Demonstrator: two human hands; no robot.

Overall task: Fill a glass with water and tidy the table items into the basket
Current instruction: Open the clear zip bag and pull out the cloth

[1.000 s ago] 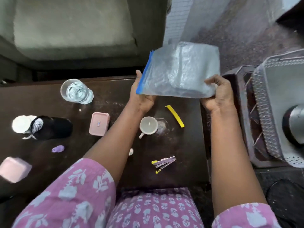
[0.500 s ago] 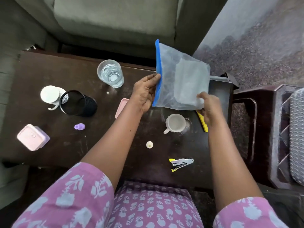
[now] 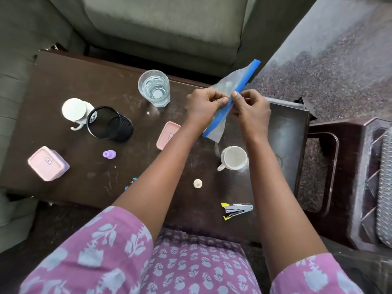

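Observation:
A clear zip bag point(image 3: 233, 90) with a blue seal strip hangs edge-on above the dark table point(image 3: 63, 85). My left hand point(image 3: 203, 107) and my right hand point(image 3: 252, 109) both pinch the blue strip at its middle, thumbs facing each other. A glass point(image 3: 154, 88) with water in it stands upright at the table's far edge. A grey perforated basket point(image 3: 385, 187) shows at the right frame edge on a dark stand, mostly cut off.
On the table lie a white mug point(image 3: 233, 158), a stapler point(image 3: 237, 210), a small white cap point(image 3: 197, 183), a pink lid point(image 3: 167, 134), a pink box point(image 3: 47, 163), a purple cap point(image 3: 109, 154), a black mesh cup point(image 3: 109, 124) and a white lidded cup point(image 3: 75, 111). A sofa is behind.
The bag has turned from flat-facing to edge-on, and both hands have come together on its blue seal. The view swung left, so the basket slid to the right edge.

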